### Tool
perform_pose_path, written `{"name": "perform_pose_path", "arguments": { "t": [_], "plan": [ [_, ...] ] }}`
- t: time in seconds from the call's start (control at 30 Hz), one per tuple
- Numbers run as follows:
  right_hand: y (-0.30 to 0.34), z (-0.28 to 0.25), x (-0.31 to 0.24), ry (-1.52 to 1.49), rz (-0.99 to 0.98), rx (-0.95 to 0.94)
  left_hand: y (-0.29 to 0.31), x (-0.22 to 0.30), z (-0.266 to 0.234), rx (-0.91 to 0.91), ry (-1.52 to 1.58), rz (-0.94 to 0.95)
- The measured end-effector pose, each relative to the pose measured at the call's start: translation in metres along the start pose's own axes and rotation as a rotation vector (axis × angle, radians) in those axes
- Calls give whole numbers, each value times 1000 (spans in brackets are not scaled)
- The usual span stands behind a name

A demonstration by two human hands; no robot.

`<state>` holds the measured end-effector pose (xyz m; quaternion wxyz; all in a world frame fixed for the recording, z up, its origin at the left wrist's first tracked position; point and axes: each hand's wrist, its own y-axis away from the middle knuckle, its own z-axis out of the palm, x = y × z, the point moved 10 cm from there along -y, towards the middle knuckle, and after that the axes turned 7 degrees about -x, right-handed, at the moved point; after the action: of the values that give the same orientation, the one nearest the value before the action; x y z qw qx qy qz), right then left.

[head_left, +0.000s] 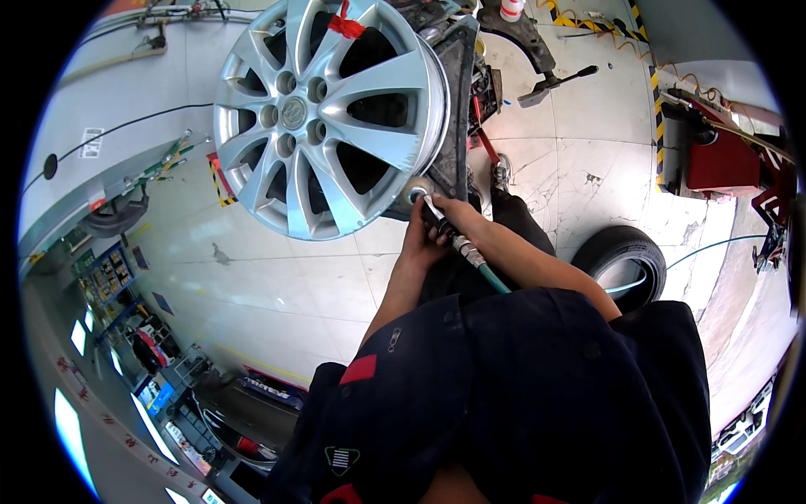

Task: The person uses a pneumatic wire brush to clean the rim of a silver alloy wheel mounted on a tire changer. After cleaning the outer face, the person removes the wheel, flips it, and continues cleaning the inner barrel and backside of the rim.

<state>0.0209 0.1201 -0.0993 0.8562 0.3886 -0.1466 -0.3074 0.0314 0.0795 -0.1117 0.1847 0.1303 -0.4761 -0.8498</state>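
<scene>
A silver alloy wheel rim [388, 74] with broad spokes lies face up before me, with a scuffed patch on its lower right edge. Both hands are closed on a small air sander [438, 220], whose round pad [417, 186] is at the rim's near right edge; whether the pad touches it I cannot tell. My left hand [417, 242] wraps the body from the left, and my right hand [457, 215] grips near the head from the right. A green air hose [494, 279] runs from the tool's rear fitting toward my body.
Under the rim is a dark stand [457, 109]. A tire [623, 252] lies on the tiled floor at right, a blue-green hose [714, 244] crossing it. A metal arm with a black lever [579, 74] stands at far right. Beyond is a red machine [714, 160] behind striped floor tape.
</scene>
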Motion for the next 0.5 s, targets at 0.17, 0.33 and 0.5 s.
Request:
{"name": "perform_pose_path", "arguments": {
  "t": [0.17, 0.33, 0.5],
  "plan": [
    [-10, 20, 14, -219, 144, -112, 1, 11, -31, 208, 74, 70],
    [-18, 30, 29, -221, 164, -94, 7, 21, -25, -12, 60, 54],
    [-9, 27, 23, -376, 231, -118, -12, 17, -48, 184, 65, 99]
  ]
}}
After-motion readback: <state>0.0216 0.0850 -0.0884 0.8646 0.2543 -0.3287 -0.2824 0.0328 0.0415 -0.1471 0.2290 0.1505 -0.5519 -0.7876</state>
